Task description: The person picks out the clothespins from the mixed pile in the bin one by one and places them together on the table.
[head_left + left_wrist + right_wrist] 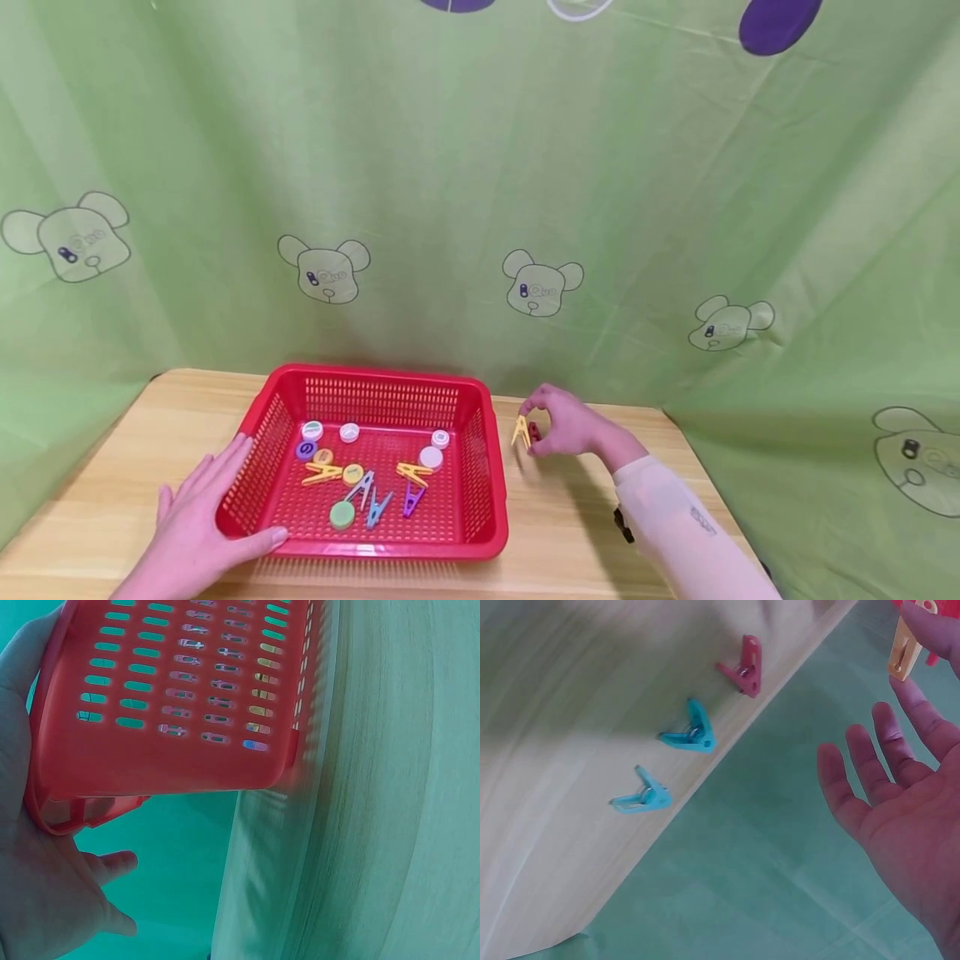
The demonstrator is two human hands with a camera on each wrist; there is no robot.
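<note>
My right hand (566, 423) pinches a yellow clothespin (905, 649) between thumb and index finger, while its other fingers stay spread. A red clothespin (750, 666) lies on the table beyond that hand, and two blue clothespins (693, 729) lie in a row with it; in the head view the hand hides the blue pair. The left hand (197, 521) rests against the front left corner of a red basket (367, 550), fingers straight along its left side and thumb across the front rim. Inside the basket lie yellow clothespins (322, 473), blue and purple ones, and several round caps (342, 515).
The basket stands on a wooden table (558, 533), close to its back edge. A green curtain (435, 183) with bear-head prints hangs behind and on both sides. Right of the basket, the right forearm (675, 517) reaches over the table.
</note>
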